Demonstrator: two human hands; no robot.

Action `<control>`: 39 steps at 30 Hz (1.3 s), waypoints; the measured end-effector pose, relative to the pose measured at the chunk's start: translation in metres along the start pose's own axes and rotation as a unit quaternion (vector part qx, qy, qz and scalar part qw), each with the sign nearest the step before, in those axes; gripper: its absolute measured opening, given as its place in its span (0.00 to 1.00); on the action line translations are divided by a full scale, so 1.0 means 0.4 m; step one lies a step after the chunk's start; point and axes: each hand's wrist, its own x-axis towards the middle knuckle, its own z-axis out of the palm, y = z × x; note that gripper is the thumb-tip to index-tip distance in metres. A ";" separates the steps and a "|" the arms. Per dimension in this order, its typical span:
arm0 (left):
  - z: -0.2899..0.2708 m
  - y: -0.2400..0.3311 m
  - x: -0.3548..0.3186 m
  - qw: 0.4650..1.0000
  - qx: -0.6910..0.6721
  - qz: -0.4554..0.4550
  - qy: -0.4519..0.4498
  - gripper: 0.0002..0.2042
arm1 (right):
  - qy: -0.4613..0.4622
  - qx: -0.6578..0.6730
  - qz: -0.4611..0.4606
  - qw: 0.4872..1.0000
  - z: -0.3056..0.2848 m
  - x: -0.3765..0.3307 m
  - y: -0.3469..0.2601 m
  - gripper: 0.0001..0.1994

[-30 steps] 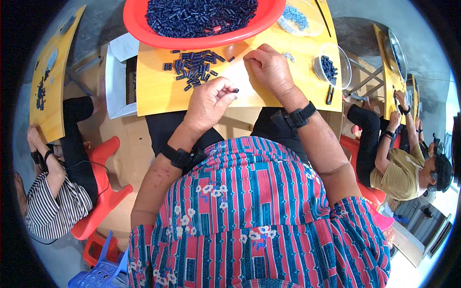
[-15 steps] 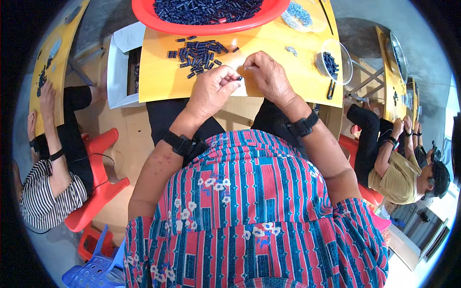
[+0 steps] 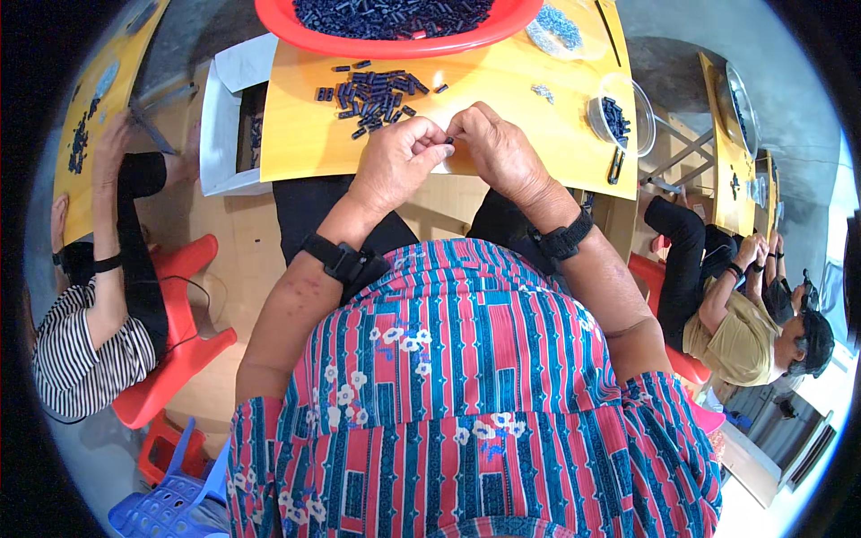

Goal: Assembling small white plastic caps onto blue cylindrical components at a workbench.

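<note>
Above the near edge of the yellow table [image 3: 309, 148], my left hand [image 3: 395, 166] pinches a small dark cylindrical piece [image 3: 449, 141] between thumb and forefinger. My right hand [image 3: 500, 152] meets it there, its fingers closed in a pinch at the end of that piece. Whatever is between the right fingertips is too small or hidden to name. Just beyond my left hand lies a loose pile of short dark blue-black cylindrical pieces [image 3: 372, 94]. A few silvery bits [image 3: 543, 92] lie beyond my right hand.
A red basin [image 3: 395, 54] full of dark pieces stands at the far side. Clear tubs hold small silvery-blue parts [image 3: 558, 29] and dark pieces [image 3: 615, 118] at the right. An open white box [image 3: 220, 134] stands left of the table. People sit at tables on both sides.
My right hand has moved slightly left, so its fingertips now meet the piece in my left hand. At the left, the other person's hand has lifted away from their pieces.
</note>
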 end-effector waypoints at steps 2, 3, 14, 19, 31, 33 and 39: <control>0.001 -0.006 0.000 1.000 -0.001 -0.006 0.011 0.07 | -0.012 -0.027 -0.008 1.000 -0.005 0.001 -0.006 0.10; 0.003 -0.011 -0.001 1.000 -0.001 -0.007 0.012 0.07 | -0.032 -0.063 -0.018 0.997 -0.009 0.001 -0.009 0.10; -0.010 0.004 0.003 0.999 -0.003 -0.043 -0.009 0.07 | -0.109 -0.273 -0.157 0.943 -0.046 0.028 -0.041 0.10; -0.004 -0.014 0.003 0.997 -0.043 -0.061 -0.005 0.06 | -0.099 -0.311 -0.139 0.935 -0.041 0.034 -0.064 0.10; 0.004 -0.019 0.000 0.993 -0.079 -0.083 -0.025 0.04 | -0.083 -0.177 -0.153 0.969 -0.048 0.027 -0.031 0.13; 0.009 -0.020 0.002 0.993 -0.075 -0.086 -0.023 0.04 | -0.060 -0.182 -0.181 0.965 -0.045 0.026 -0.027 0.13; 0.012 -0.036 0.002 0.995 -0.094 -0.034 0.015 0.04 | -0.022 -0.223 -0.231 0.947 -0.040 0.028 -0.058 0.12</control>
